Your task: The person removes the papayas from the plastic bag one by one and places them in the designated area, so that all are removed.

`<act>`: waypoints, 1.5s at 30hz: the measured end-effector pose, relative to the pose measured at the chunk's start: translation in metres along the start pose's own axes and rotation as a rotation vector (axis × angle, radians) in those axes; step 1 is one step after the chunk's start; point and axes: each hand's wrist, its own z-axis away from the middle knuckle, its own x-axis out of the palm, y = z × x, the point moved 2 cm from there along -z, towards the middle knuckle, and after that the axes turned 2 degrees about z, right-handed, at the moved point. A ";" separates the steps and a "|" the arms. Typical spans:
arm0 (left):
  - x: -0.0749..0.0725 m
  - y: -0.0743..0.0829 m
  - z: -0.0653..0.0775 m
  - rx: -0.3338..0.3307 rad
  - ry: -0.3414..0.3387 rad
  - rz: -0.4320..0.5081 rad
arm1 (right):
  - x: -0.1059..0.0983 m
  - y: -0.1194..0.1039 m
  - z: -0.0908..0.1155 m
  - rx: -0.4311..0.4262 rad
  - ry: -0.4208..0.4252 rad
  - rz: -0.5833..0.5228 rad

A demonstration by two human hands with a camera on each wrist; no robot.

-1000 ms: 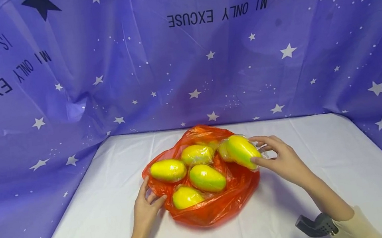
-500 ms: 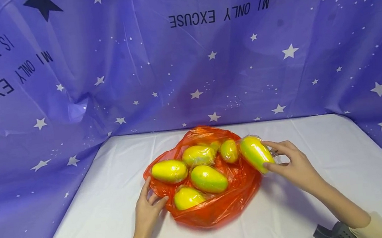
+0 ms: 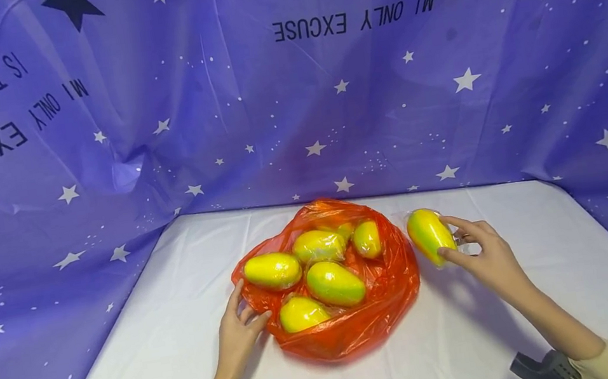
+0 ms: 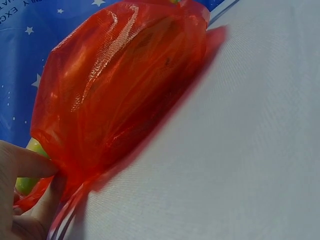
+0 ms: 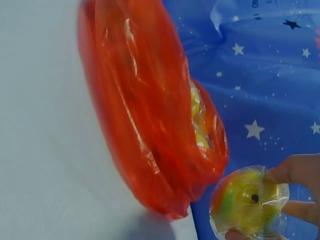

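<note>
A red plastic bag (image 3: 352, 337) lies spread open on the white table, with several yellow-green mangoes (image 3: 336, 284) in clear wrap inside it. My left hand (image 3: 236, 333) pinches the bag's left edge; in the left wrist view, thumb and finger (image 4: 35, 165) close on the thin red film. Just right of the bag, my right hand (image 3: 486, 255) grips one wrapped mango (image 3: 430, 237) by its right side, holding it above the table. The right wrist view shows this mango (image 5: 247, 202) end-on, a dark spot at its tip, with fingers around the wrap.
The white-covered table (image 3: 148, 363) extends around the bag on all sides. Behind it and at both sides hangs a purple cloth (image 3: 272, 123) with stars and lettering. A dark device (image 3: 541, 369) is strapped at the right wrist.
My right hand has carried the mango rightward, from over the bag's right edge to beside it, uncovering another mango in the bag. The left hand keeps its place at the bag's edge.
</note>
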 end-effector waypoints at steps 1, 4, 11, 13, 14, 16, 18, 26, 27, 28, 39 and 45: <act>0.000 0.000 0.000 0.001 0.000 0.000 | 0.001 0.002 -0.001 -0.001 0.001 0.008; 0.000 0.001 0.000 0.001 -0.001 0.004 | 0.001 0.009 -0.003 0.003 0.005 0.022; 0.001 0.000 -0.002 0.003 0.000 0.018 | 0.001 0.028 -0.006 0.010 0.000 0.071; 0.002 0.000 -0.002 0.006 -0.002 0.019 | 0.002 0.032 -0.007 0.009 -0.011 0.082; 0.002 -0.001 -0.002 0.008 -0.002 0.017 | 0.003 0.034 -0.007 0.007 -0.016 0.089; 0.002 -0.001 -0.003 0.012 -0.002 0.015 | 0.005 0.037 -0.007 -0.001 -0.023 0.098; 0.002 -0.002 -0.003 0.018 -0.005 0.022 | 0.007 0.041 -0.008 -0.006 -0.028 0.102; 0.001 -0.002 -0.003 0.024 -0.014 0.035 | 0.012 0.046 -0.008 -0.022 -0.020 0.110; 0.001 -0.002 -0.003 0.022 -0.013 0.033 | 0.012 0.047 -0.008 -0.022 -0.020 0.109; 0.001 -0.002 -0.003 0.020 -0.012 0.029 | 0.012 0.046 -0.007 -0.019 -0.022 0.106; 0.001 -0.001 -0.001 0.026 -0.005 0.015 | 0.018 0.045 -0.001 -0.002 -0.063 0.110; 0.000 0.000 0.000 0.018 -0.004 0.015 | 0.020 0.045 -0.001 -0.019 -0.063 0.127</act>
